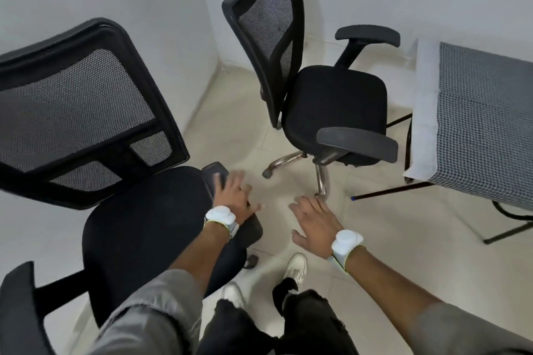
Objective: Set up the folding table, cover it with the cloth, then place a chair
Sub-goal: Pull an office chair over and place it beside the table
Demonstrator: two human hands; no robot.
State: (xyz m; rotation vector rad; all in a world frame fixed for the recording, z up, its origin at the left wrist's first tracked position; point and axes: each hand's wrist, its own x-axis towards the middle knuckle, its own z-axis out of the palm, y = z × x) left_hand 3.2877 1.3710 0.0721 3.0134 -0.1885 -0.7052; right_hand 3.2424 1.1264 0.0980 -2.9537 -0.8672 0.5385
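Two black mesh-back office chairs stand on the tiled floor. The near chair (138,228) is at my left, its backrest toward the wall. My left hand (233,193) lies flat on its right armrest (245,222), fingers spread, not clearly gripping. The far chair (334,101) stands ahead, facing right toward the folding table (418,187). A checked cloth (484,124) covers that table at the right edge. My right hand (314,222) hovers open above the floor between the chairs, holding nothing.
White walls meet in a corner behind the chairs. The table's black legs (398,189) reach out over the floor at right. The far chair's chrome base (320,179) lies just beyond my right hand. My white shoes (297,268) stand on bare beige tile.
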